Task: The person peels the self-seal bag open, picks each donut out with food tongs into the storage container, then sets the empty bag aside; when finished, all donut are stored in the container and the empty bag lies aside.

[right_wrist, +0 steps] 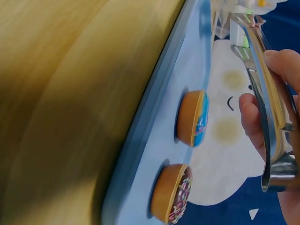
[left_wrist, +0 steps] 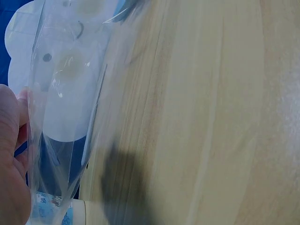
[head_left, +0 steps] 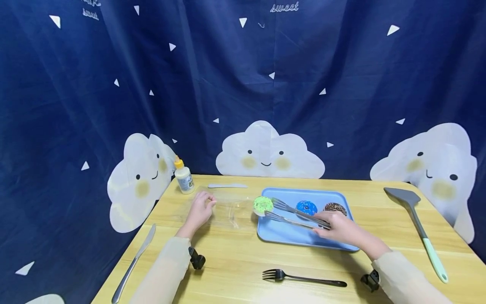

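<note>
My right hand (head_left: 339,229) grips metal tongs (head_left: 280,205) over a blue tray (head_left: 277,237). Between the tong tips sits a toy donut with green icing (head_left: 263,204), at the tray's left edge near the mouth of a clear plastic bag (head_left: 235,210). My left hand (head_left: 199,210) pinches that bag at its far left; up close in the left wrist view the clear film (left_wrist: 70,108) hangs from the fingers. Two more toy donuts stay on the tray, one blue-iced (right_wrist: 193,119) and one chocolate with sprinkles (right_wrist: 172,193).
Behind the left hand stands a white glue bottle (head_left: 184,178) with a yellow cap. A pale knife (head_left: 228,185) lies at the back, a table knife (head_left: 135,261) at left, a black fork (head_left: 303,278) in front. At right lies a spatula (head_left: 417,221).
</note>
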A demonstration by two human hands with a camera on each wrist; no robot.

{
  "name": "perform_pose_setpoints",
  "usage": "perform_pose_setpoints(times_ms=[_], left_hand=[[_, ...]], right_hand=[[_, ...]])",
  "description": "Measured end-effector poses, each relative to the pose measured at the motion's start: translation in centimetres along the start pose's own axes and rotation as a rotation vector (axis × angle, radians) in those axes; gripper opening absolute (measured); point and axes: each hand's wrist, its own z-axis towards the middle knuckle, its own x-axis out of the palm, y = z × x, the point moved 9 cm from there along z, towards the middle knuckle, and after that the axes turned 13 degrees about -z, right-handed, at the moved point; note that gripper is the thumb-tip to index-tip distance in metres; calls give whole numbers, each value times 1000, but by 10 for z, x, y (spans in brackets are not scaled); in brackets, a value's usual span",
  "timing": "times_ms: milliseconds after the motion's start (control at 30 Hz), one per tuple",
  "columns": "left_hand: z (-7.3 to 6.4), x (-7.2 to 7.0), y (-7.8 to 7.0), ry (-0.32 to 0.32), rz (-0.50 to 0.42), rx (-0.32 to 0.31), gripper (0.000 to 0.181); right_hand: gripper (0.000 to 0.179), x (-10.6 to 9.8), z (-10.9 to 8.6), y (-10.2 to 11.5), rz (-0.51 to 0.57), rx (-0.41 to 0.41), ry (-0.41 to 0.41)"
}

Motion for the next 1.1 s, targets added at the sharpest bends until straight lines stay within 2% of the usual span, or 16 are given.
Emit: perform_pose_setpoints(times_ms=[233, 333, 500, 667, 900, 1100], left_hand=[[-2, 2, 1, 1, -7, -20, 6], [-2, 3, 2, 10, -7, -17, 5], [1, 1, 4, 5, -4, -11, 5], [1, 0, 5, -9, -14, -17, 4], [-1, 1, 3, 9, -26, -29, 5], [1, 0, 2, 13, -18, -29, 4]], right_hand=[[42, 5, -14, -10, 38, 132, 82], [42, 8, -19, -13, 33, 175, 75], [38, 9, -20, -14, 38, 181, 48], [35, 13, -20, -18, 36, 201, 56], [30, 19, -26, -19, 32, 204, 77], [29, 19, -25, -19, 16, 198, 62]])
